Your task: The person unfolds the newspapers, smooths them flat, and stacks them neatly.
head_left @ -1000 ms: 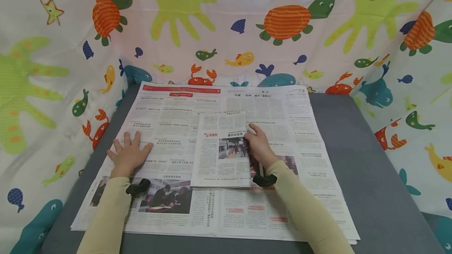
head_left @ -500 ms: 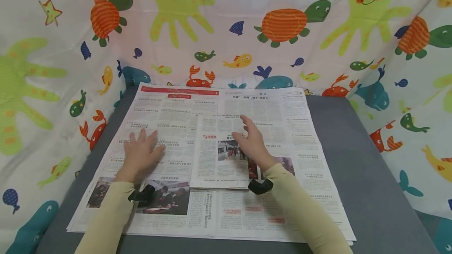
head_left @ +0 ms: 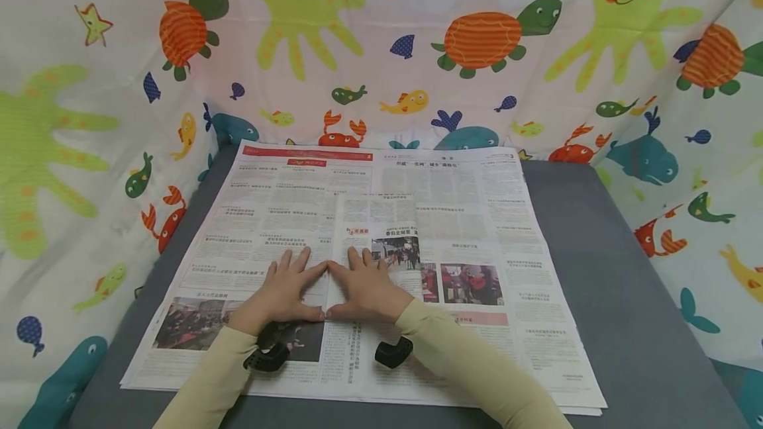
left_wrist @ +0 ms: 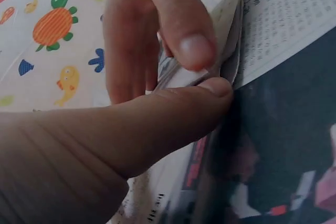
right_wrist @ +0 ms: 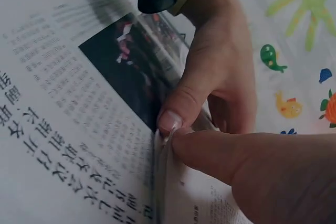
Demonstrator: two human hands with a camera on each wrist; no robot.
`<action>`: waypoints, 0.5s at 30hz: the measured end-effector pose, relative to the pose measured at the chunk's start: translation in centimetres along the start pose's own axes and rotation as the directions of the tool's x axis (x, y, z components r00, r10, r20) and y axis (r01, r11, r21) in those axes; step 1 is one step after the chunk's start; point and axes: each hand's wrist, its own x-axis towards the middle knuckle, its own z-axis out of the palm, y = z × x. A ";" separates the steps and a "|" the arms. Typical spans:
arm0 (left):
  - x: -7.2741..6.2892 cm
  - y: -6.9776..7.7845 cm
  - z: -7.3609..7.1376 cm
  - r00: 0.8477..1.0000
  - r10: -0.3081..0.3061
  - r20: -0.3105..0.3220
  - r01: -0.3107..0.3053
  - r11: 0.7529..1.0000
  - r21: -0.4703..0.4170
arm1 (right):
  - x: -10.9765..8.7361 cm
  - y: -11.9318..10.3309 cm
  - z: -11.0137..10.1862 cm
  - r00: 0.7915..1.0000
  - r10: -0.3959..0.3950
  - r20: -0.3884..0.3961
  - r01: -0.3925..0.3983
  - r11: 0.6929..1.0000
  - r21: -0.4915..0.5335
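A small folded newspaper [head_left: 384, 214] lies on a large spread of newspaper [head_left: 518, 310]. My left hand [head_left: 283, 293] is at its left edge, fingers stretched away from me over the spread. On top of the folded newspaper's near left part rests my right hand [head_left: 369, 290], its fingers extended. Thumb meets thumb and forefinger meets forefinger along that edge. In the left wrist view the left thumb [left_wrist: 173, 114] reaches the paper's edge, just below the other thumb. The right wrist view has both thumbtips at the layered corner of the folded newspaper [right_wrist: 202, 195].
Beneath the spread is a grey table [head_left: 632, 296], its surface showing along both sides and the front. A white curtain [head_left: 369, 32] printed with sea animals encloses the back and sides. Each wrist wears a black camera band [head_left: 393, 353].
The right hand let go of the folded newspaper's right edge and moved left and nearer over it. The left hand slid right across the spread to meet it at the left edge.
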 end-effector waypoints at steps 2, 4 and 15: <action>0.0 0.0 0.2 1.000 -0.005 0.001 0.005 1.000 -0.002 | 0.1 0.0 0.5 1.000 0.007 -0.013 -0.007 1.000 -0.018; 0.0 0.1 0.2 1.000 -0.010 0.000 0.010 1.000 -0.001 | 0.2 0.0 0.8 1.000 0.009 -0.025 -0.010 1.000 -0.024; 0.1 0.2 0.3 0.999 -0.036 0.022 0.037 0.999 -0.016 | 0.6 -0.3 1.2 0.999 0.034 -0.009 -0.035 0.999 -0.040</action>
